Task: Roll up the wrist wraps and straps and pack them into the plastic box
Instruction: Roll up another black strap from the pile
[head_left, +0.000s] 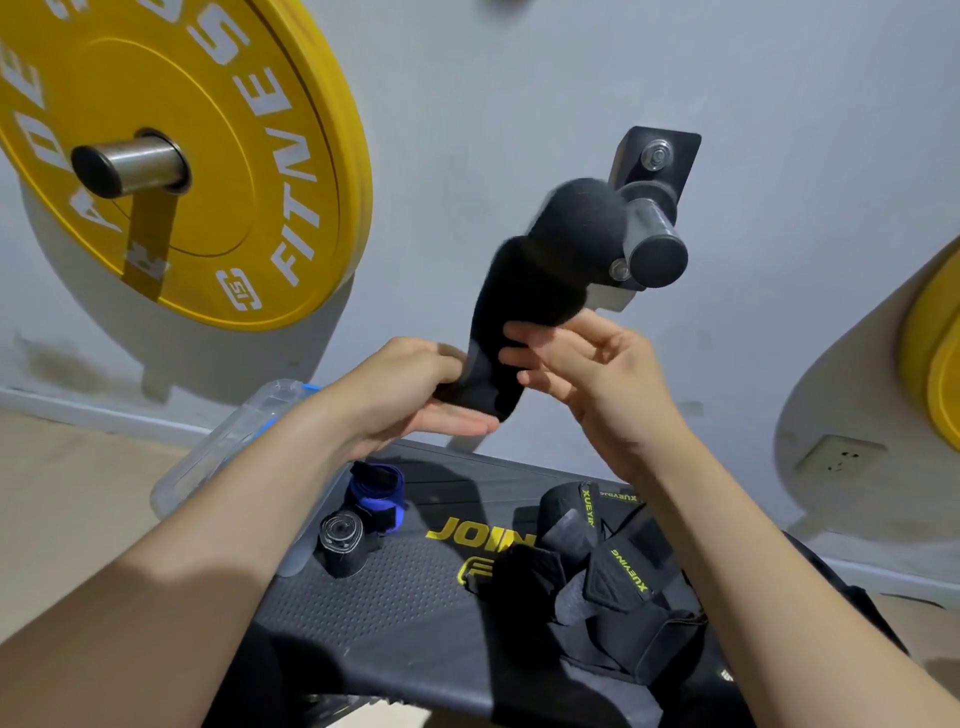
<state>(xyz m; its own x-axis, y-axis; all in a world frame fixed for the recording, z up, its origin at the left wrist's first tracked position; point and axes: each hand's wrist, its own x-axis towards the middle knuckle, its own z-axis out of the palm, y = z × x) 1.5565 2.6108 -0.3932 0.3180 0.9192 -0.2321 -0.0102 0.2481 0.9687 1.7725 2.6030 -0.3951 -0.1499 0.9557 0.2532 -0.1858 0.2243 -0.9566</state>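
I hold a black strap (545, 265) up in front of the wall; its upper part is blurred. My left hand (415, 387) grips its lower end, where the fabric curls over. My right hand (587, 366) pinches the strap just above that. Below, on the black bench pad (395, 623), lie a rolled blue wrap (378, 493), a rolled grey-black wrap (343, 540) and a loose pile of black wraps with yellow lettering (602, 577). The clear plastic box (228, 441) with a blue clip stands at the bench's left, partly behind my left forearm.
A yellow weight plate (171, 156) hangs on a wall peg at the upper left. A bare black wall peg (654, 239) sticks out just behind the strap. Another yellow plate (935, 353) shows at the right edge, with a wall socket (841, 454) below it.
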